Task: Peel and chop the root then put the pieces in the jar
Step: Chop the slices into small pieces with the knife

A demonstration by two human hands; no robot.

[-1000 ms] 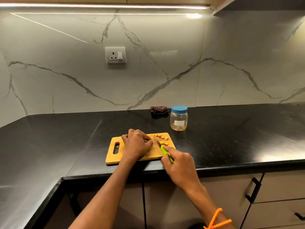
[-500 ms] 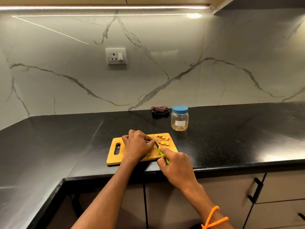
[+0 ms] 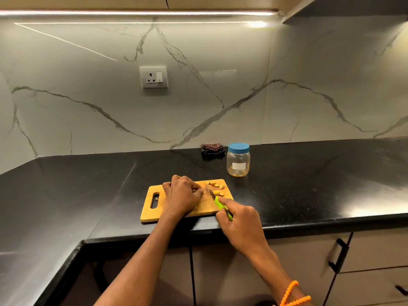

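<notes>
While the right hand [image 3: 239, 221] curled its fingers round the green handle of a small knife [image 3: 217, 200] at the near edge of the black counter [image 3: 309, 186], the blade reached forward and left over the wooden cutting board [image 3: 150, 210]. Just left of the blade, the left hand [image 3: 182, 196] lay knuckles-up on the board, its fingers bent down over the root, which was almost wholly hidden beneath them. Beyond the blade, several yellow cut pieces [image 3: 217, 186] lay on the board's far right corner. Farther back and right, apart from the board, stood the clear jar [image 3: 238, 162] with its blue lid on. Behind it, near the marble wall, lay a folded dark cloth [image 3: 211, 148].
</notes>
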